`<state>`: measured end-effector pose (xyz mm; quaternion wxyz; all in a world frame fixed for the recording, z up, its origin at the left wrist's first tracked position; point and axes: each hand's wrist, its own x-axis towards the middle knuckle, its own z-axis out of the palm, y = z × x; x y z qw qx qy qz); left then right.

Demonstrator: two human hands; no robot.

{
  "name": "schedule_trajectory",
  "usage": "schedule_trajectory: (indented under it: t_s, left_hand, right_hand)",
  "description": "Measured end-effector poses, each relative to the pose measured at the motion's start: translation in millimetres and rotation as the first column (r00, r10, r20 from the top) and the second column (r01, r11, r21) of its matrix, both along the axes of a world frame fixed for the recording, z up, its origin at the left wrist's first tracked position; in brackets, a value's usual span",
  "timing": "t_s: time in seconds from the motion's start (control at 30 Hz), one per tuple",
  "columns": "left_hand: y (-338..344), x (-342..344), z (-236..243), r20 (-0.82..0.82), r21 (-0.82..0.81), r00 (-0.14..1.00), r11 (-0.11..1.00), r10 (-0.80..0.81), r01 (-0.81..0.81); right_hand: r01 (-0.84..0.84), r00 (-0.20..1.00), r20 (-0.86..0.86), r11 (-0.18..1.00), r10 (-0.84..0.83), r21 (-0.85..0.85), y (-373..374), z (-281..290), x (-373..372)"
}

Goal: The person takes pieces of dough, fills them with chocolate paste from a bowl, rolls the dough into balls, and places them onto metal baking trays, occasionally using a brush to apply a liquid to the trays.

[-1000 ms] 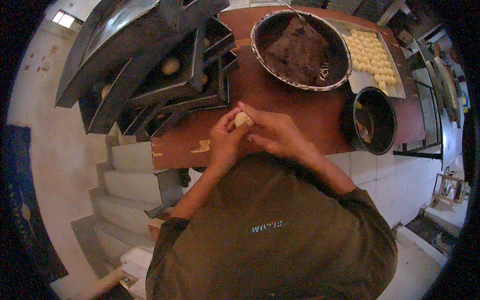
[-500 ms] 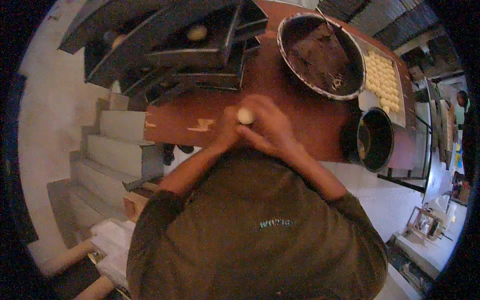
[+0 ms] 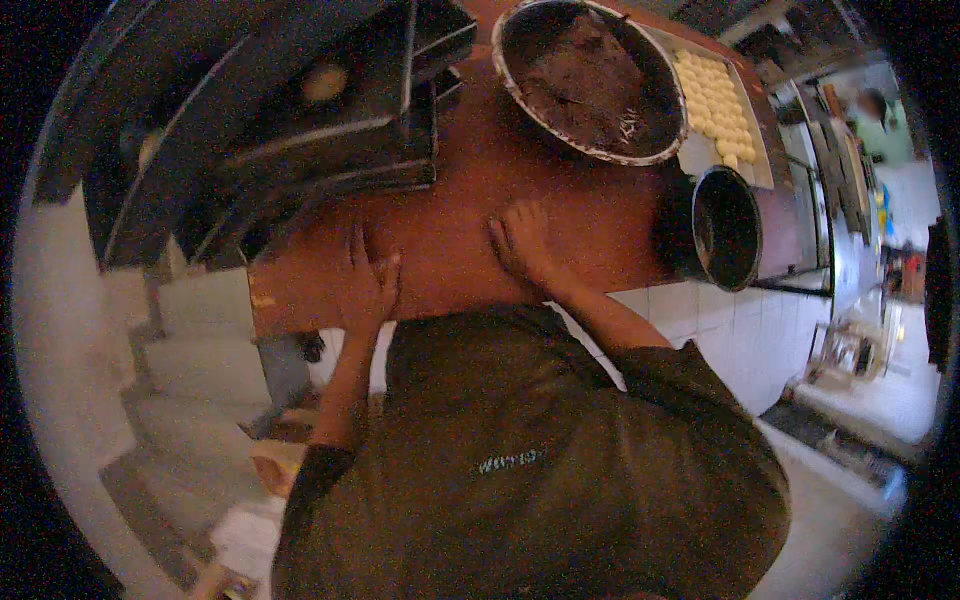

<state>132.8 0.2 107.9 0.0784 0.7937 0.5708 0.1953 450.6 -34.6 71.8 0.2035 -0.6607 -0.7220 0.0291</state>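
Fingers (image 3: 527, 212) over brown table (image 3: 450, 262), basin (image 3: 622, 160), pale balls (image 3: 715, 105)

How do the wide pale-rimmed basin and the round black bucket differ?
The wide pale-rimmed basin is larger than the round black bucket. The basin holds a dark brown mound; the bucket shows none. The basin's rim is smeared pale, the bucket's dark. Both are round.

Dim, grainy fisheye view, black rim, bent edges; soft blur, brighter far right
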Motion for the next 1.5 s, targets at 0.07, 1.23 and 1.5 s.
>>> schedule_trajectory:
  t_s: [0.07,1.23,1.5]
  left_hand:
    - [-2,1,20,0.087,-0.051,0.994,0.997,0.064,-0.060]
    - [-10,101,101,-0.651,0.078,0.738,0.982,0.179,-0.169]
    - [3,28,17,-0.246,0.072,0.957,0.988,0.151,-0.138]
  right_hand:
    - [-0.076,0.997,-0.007,0.996,0.076,-0.042,-14,-1,23]
    - [0.007,0.978,0.154,0.709,0.143,-0.705,-65,118,355]
    - [-0.011,0.996,-0.081,0.853,-0.037,-0.522,-61,182,364]
